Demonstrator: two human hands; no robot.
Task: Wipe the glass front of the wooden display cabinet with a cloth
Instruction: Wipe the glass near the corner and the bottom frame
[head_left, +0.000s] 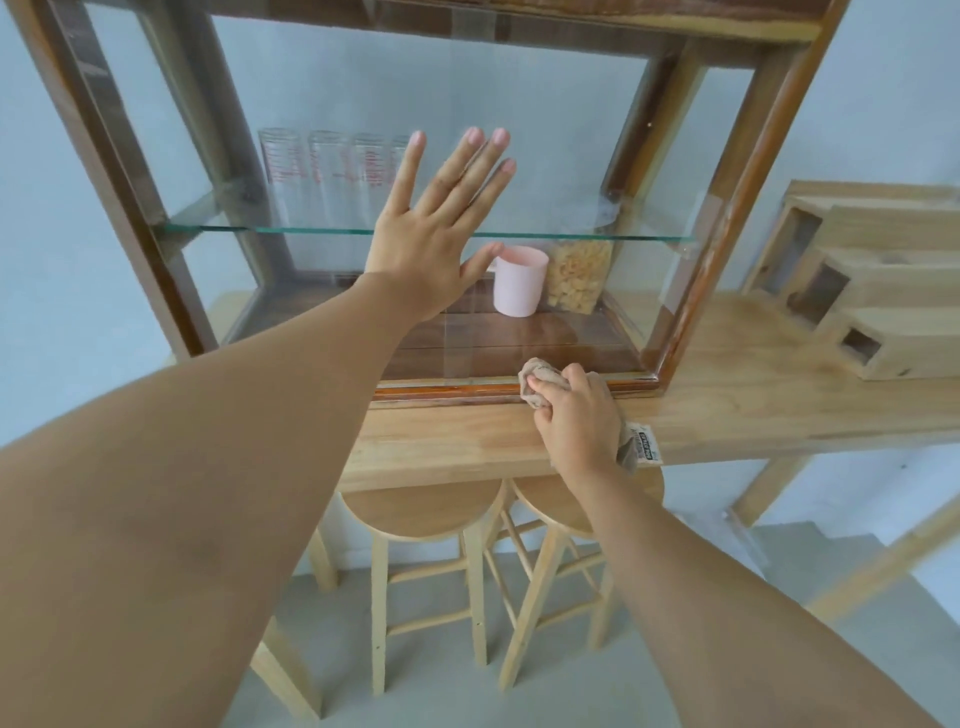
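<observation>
left hand open, flat on glass front | right hand grips bunched cloth at cabinet bottom rail, on surface | progress: likely wiping lower edge; wiped share unclear

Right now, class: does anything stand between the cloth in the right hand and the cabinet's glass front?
Nothing visible does. The right hand holds the cloth against the glass front at its bottom edge. The left hand lies flat higher up.
</observation>
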